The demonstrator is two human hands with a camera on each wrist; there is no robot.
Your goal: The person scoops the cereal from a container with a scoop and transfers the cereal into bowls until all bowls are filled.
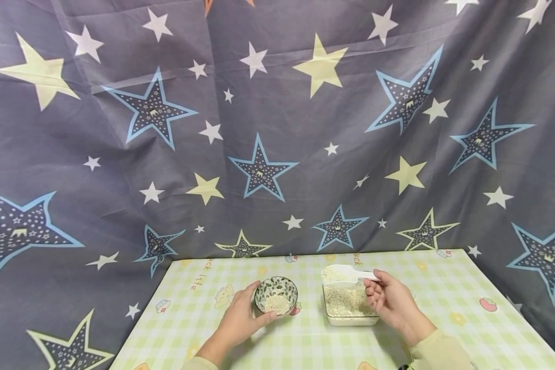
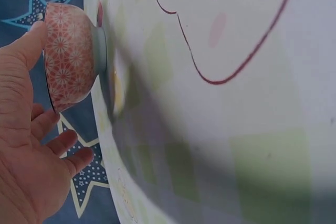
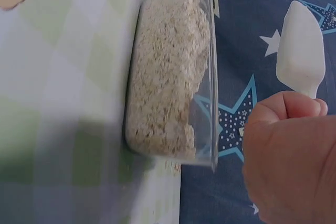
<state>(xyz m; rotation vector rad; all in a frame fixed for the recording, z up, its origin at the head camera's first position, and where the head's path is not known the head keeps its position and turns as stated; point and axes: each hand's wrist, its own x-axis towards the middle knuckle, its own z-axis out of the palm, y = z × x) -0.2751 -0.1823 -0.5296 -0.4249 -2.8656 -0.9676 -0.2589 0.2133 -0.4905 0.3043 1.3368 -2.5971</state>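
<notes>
My left hand (image 1: 240, 318) holds a small bowl (image 1: 277, 284) at its rim, thumb on the near side and fingers on the left. A leafy black-and-white pattern lines the bowl, and its outside is pink with white flowers (image 2: 68, 56). Some oats (image 1: 277, 304) lie in the bottom. Pinched by its handle in my right hand (image 1: 395, 306) is a white scoop (image 1: 352, 277) bearing pale flakes. The scoop hangs over the back of a clear rectangular container (image 1: 351, 322), above its rim. Plenty of oats (image 3: 168, 66) fill that container.
Bowl and container stand apart on a table with a green-checked cloth (image 1: 305, 344). Cartoon prints and fruit pictures decorate the cloth. Behind the table's far edge hangs a dark grey curtain (image 1: 277, 221) covered in stars.
</notes>
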